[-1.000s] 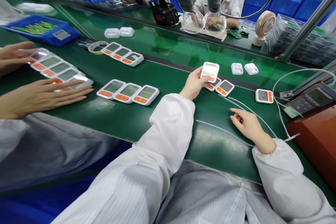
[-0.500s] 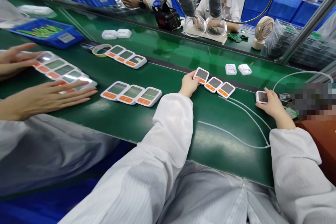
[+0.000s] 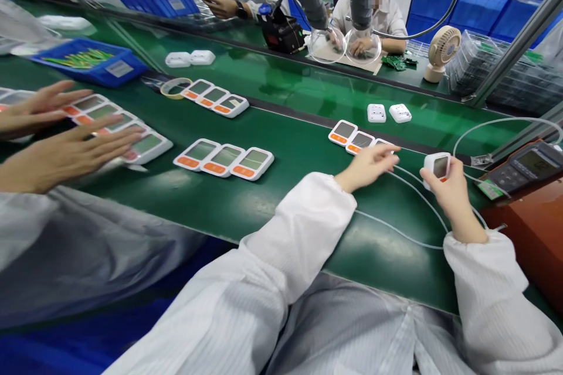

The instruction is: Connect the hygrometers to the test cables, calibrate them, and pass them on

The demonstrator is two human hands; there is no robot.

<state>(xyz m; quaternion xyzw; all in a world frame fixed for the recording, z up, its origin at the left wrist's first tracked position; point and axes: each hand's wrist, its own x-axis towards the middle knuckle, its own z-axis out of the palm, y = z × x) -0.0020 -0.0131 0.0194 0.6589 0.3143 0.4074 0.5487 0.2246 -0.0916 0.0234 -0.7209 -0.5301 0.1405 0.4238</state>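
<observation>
My right hand (image 3: 455, 190) grips a small white digital display unit (image 3: 440, 167) with a grey screen, thumb in front and fingers round its far side, tilted up above the bench. My left hand (image 3: 368, 166) holds nothing, its fingers stretched to the right over a row of three similar units with orange button panels. The leftmost unit (image 3: 343, 132) and the middle unit (image 3: 360, 142) show well; the hand partly covers the right-hand unit (image 3: 383, 142). A thin clear tube (image 3: 417, 194) loops over the green surface between my hands.
Two white units lie face down on the green belt (image 3: 308, 91), one a white unit (image 3: 376, 113). A handheld meter (image 3: 528, 167) rests by an orange box (image 3: 528, 220) at right. A co-worker's hands (image 3: 65, 152) cover more units at left, near a blue tray (image 3: 118, 67).
My left hand has let go of the leftmost unit and moved right, across the row. My right hand has raised and tilted its unit, turning the screen toward me.
</observation>
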